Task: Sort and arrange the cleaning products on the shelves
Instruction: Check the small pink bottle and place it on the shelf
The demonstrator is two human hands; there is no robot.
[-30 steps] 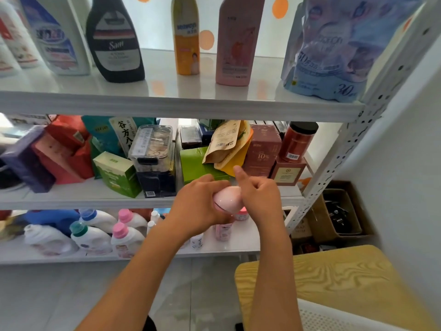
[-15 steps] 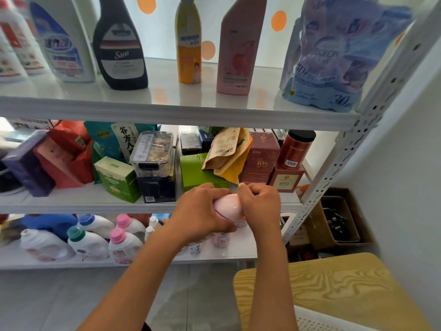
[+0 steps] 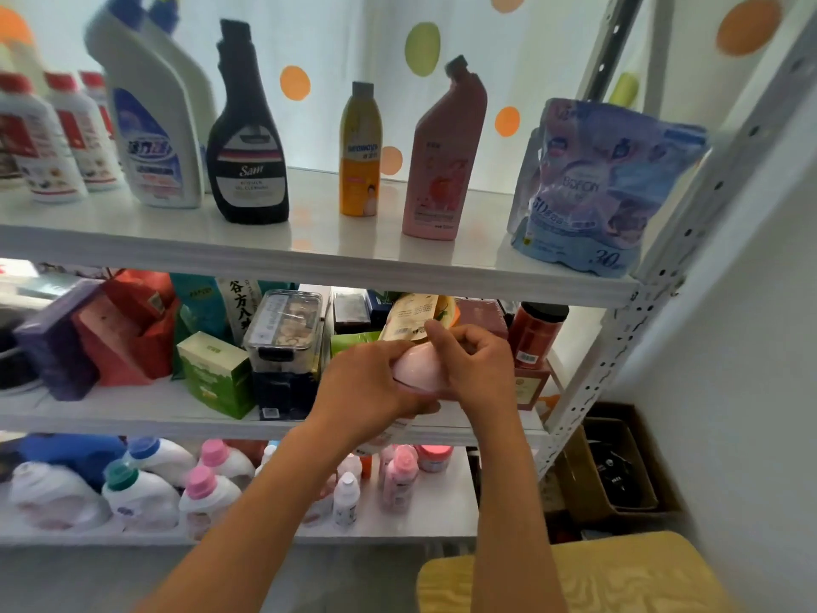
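Both my hands hold a small pink rounded container point(image 3: 418, 369) in front of the middle shelf point(image 3: 132, 413). My left hand point(image 3: 367, 387) grips it from the left and below. My right hand point(image 3: 475, 365) curls over its right end, which is hidden. On the top shelf point(image 3: 309, 254) stand white bottles with red caps point(image 3: 48, 139), a white and blue bottle point(image 3: 150, 130), a black bottle point(image 3: 247, 143), a yellow bottle point(image 3: 360, 152), a pink bottle point(image 3: 444, 157) and a blue refill pouch point(image 3: 597, 183).
The middle shelf holds boxes, a clear lidded box point(image 3: 285, 334), a paper pouch and a red jar point(image 3: 532, 334). The bottom shelf point(image 3: 420, 519) carries white detergent jugs point(image 3: 137, 493) and small pink bottles point(image 3: 398, 475). A cardboard box point(image 3: 619, 471) sits at the right, a wooden stool point(image 3: 574, 577) below.
My hands have lifted the pink container from the middle shelf's front edge to in front of its goods. The view has tilted up, showing more of the top shelf.
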